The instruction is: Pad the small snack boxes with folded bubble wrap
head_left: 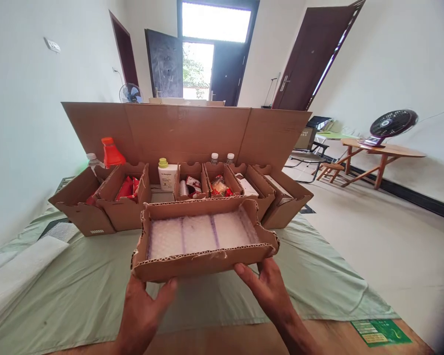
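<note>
Both my hands hold up a cardboard bin (pixel 207 266) in front of the row of bins. My left hand (pixel 142 305) grips its lower left end, the thumb along the near wall. My right hand (pixel 264 286) has the lower right side, thumb against the near wall and the other fingers hidden beneath. Inside the bin lies something flat in bubble wrap (pixel 202 231), with purplish bands across it. Just beyond, a gap in the row shows a white bottle with a yellow-green cap (pixel 167 176).
Bins with red packets (pixel 127 188), jars and boxes stand along a tall cardboard panel (pixel 185 133). An orange bottle (pixel 112 153) and clear bottles rise behind them. Bubble wrap sheets (pixel 29 271) lie at left on the green cloth (pixel 318 276). A fan (pixel 392 123) stands on a wooden table at right.
</note>
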{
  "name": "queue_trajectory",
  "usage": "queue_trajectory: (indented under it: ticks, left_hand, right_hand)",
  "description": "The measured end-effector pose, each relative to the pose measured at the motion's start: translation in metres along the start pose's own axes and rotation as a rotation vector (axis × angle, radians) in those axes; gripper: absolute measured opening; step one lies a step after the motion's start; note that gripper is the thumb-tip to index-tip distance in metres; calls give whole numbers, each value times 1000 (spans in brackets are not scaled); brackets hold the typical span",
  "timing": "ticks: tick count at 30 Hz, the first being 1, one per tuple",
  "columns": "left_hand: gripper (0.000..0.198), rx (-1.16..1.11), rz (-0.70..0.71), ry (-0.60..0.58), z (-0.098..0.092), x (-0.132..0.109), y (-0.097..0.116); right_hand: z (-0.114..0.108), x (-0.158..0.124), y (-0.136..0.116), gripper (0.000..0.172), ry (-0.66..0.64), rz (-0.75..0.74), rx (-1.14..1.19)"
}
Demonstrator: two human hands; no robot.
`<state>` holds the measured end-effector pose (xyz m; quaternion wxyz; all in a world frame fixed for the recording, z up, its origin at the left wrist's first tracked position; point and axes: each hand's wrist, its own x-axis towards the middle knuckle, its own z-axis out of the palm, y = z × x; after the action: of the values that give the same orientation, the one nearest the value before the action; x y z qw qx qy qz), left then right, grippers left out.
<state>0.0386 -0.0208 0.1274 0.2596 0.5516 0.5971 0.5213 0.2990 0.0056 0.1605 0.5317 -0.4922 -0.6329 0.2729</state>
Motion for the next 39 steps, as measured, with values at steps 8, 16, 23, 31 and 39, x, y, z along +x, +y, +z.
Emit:
queue_trajectory:
  ticks: [8, 16, 23, 31, 39]
  left_hand:
    - [77, 127, -188, 244, -29, -34, -44]
    - [98, -80, -179, 325, -32, -65, -57]
    - [90, -107, -55, 300, 2, -69, -53]
    - [86, -78, -8, 219, 25, -64, -54]
    - [85, -143, -45, 163, 51, -17, -48]
  right_hand:
    - [66, 28, 5, 78, -314, 17, 197]
    - [154, 81, 20, 86, -525, -30, 268]
    - [188, 82, 31, 84, -274, -35, 96]
    - [193, 62, 52, 72, -234, -122, 130]
    - [197, 46, 104, 49, -36, 57, 90]
